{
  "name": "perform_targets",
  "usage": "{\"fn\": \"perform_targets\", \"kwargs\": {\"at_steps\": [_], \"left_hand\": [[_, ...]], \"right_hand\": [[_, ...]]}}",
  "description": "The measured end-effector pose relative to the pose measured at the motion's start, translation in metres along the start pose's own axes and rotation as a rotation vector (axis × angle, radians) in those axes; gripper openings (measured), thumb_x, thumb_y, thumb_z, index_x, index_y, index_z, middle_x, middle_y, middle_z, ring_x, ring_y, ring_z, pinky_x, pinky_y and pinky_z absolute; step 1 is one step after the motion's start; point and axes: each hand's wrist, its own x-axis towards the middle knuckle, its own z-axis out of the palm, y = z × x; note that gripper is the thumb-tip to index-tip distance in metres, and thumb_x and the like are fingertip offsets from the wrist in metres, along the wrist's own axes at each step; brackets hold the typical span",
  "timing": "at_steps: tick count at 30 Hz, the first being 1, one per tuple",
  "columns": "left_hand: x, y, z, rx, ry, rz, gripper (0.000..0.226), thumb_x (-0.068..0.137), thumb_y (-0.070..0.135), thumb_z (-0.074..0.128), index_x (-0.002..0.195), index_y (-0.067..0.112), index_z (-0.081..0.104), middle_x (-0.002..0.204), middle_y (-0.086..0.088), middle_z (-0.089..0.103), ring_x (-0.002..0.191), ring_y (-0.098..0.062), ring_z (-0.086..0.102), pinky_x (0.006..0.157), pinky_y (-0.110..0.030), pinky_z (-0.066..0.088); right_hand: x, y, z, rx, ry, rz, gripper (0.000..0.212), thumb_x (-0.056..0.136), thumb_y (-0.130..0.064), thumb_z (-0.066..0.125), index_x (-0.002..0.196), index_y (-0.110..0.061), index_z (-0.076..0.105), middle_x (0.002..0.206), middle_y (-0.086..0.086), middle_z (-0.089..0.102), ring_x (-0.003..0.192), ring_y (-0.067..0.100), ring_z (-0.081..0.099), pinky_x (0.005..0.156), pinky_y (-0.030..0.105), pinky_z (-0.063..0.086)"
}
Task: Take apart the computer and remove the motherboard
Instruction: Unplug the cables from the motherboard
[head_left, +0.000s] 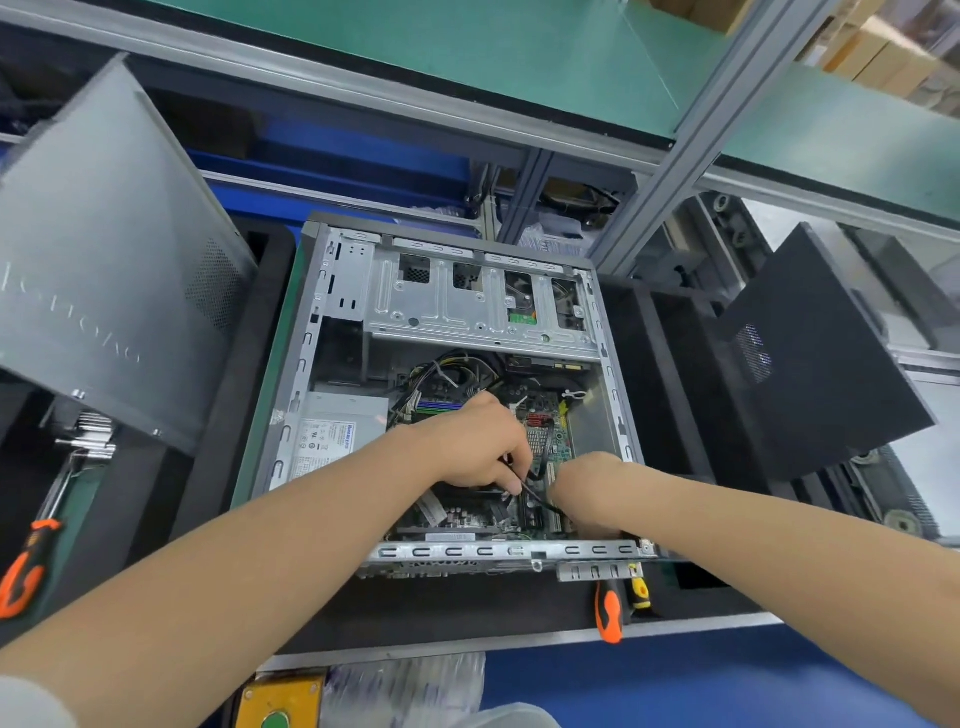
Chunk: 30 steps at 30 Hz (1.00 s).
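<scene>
Left hand (475, 447) pinches a black cable (536, 493) over the motherboard (558, 441); right hand (587, 491) hides its fingers, grip unclear

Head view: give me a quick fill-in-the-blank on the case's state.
The left hand and right hand both hold a ____ cable.
The motherboard sits ____ the case.
The power supply lies on the case's ____ side.
The far-left screwdriver has a mainly ____ handle.
Missing: black; inside; left; orange.
</scene>
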Motion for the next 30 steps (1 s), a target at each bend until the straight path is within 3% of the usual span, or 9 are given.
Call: {"fn": "perform_targets", "kwargs": {"at_steps": [4, 7, 10, 12, 14, 16, 21, 25, 30], "left_hand": [[-0.008, 0.003, -0.008, -0.029, 0.009, 0.048, 0.019, 0.093, 0.049, 0.070, 0.080, 0.037, 0.061, 0.095, 0.017, 0.065, 0.098, -0.013, 0.054, 0.113, -0.041, 0.025], [-0.013, 0.006, -0.012, -0.233, 0.084, 0.012, 0.043, 0.093, 0.051, 0.067, 0.062, 0.024, 0.057, 0.076, 0.007, 0.062, 0.076, -0.016, 0.057, 0.101, -0.027, 0.034], [-0.013, 0.008, -0.013, -0.263, 0.182, -0.024, 0.054, 0.093, 0.025, 0.067, 0.048, 0.012, 0.039, 0.065, -0.023, 0.052, 0.055, -0.028, 0.043, 0.072, -0.027, 0.038], [-0.013, 0.009, -0.014, -0.211, 0.206, -0.026, 0.048, 0.083, 0.012, 0.066, 0.049, 0.014, 0.033, 0.066, -0.027, 0.050, 0.059, -0.033, 0.041, 0.079, -0.026, 0.033], [-0.014, 0.008, -0.014, -0.151, 0.216, -0.033, 0.040, 0.077, 0.012, 0.069, 0.054, 0.019, 0.037, 0.062, -0.014, 0.053, 0.062, -0.027, 0.047, 0.091, -0.031, 0.036], [-0.012, 0.005, -0.012, -0.107, 0.251, -0.050, 0.032, 0.076, 0.015, 0.073, 0.072, 0.023, 0.042, 0.067, 0.006, 0.054, 0.069, -0.015, 0.050, 0.099, -0.036, 0.035], [-0.009, -0.001, -0.009, -0.064, 0.224, -0.125, 0.032, 0.089, 0.027, 0.077, 0.105, 0.031, 0.050, 0.094, 0.010, 0.058, 0.098, -0.016, 0.050, 0.112, -0.042, 0.031], [-0.010, -0.002, -0.009, -0.004, 0.231, -0.047, 0.026, 0.089, 0.021, 0.078, 0.110, 0.029, 0.064, 0.100, 0.015, 0.062, 0.106, -0.013, 0.052, 0.112, -0.038, 0.026], [-0.010, -0.002, -0.010, 0.054, 0.273, -0.036, 0.026, 0.085, 0.019, 0.079, 0.105, 0.031, 0.067, 0.106, 0.014, 0.049, 0.115, -0.017, 0.048, 0.114, -0.038, 0.022]], "right_hand": [[-0.004, 0.002, -0.007, 0.121, 0.073, 0.027, 0.029, 0.099, -0.011, 0.059, 0.127, -0.008, 0.064, 0.086, 0.003, 0.048, 0.076, 0.021, 0.054, 0.073, 0.034, 0.049], [-0.003, 0.004, -0.007, 0.203, 0.130, 0.017, 0.031, 0.099, -0.011, 0.060, 0.130, -0.005, 0.061, 0.105, 0.008, 0.062, 0.088, 0.025, 0.059, 0.078, 0.035, 0.050], [-0.003, 0.008, -0.013, 0.233, 0.144, 0.039, 0.030, 0.100, -0.010, 0.058, 0.129, -0.003, 0.058, 0.115, 0.011, 0.064, 0.088, 0.023, 0.057, 0.075, 0.031, 0.046], [0.001, 0.013, -0.020, 0.324, 0.203, 0.127, 0.028, 0.098, -0.005, 0.059, 0.125, -0.002, 0.058, 0.108, 0.010, 0.061, 0.077, 0.019, 0.056, 0.073, 0.029, 0.046], [0.004, 0.019, -0.029, 0.352, 0.269, 0.198, 0.029, 0.096, -0.004, 0.061, 0.126, -0.002, 0.059, 0.120, 0.013, 0.060, 0.091, 0.023, 0.066, 0.073, 0.030, 0.047], [0.011, 0.025, -0.036, 0.382, 0.338, 0.259, 0.034, 0.096, -0.004, 0.060, 0.130, -0.005, 0.059, 0.128, 0.015, 0.059, 0.107, 0.029, 0.068, 0.071, 0.032, 0.047], [0.027, 0.030, -0.044, 0.421, 0.389, 0.332, 0.033, 0.095, -0.007, 0.061, 0.128, -0.011, 0.064, 0.125, 0.007, 0.065, 0.113, 0.030, 0.067, 0.072, 0.036, 0.048], [0.038, 0.032, -0.050, 0.376, 0.351, 0.273, 0.037, 0.095, -0.018, 0.067, 0.130, -0.011, 0.061, 0.125, 0.005, 0.063, 0.115, 0.029, 0.066, 0.073, 0.037, 0.048], [0.049, 0.036, -0.056, 0.340, 0.373, 0.258, 0.033, 0.095, -0.020, 0.066, 0.127, -0.012, 0.060, 0.121, 0.002, 0.064, 0.113, 0.025, 0.066, 0.072, 0.036, 0.050]]}}
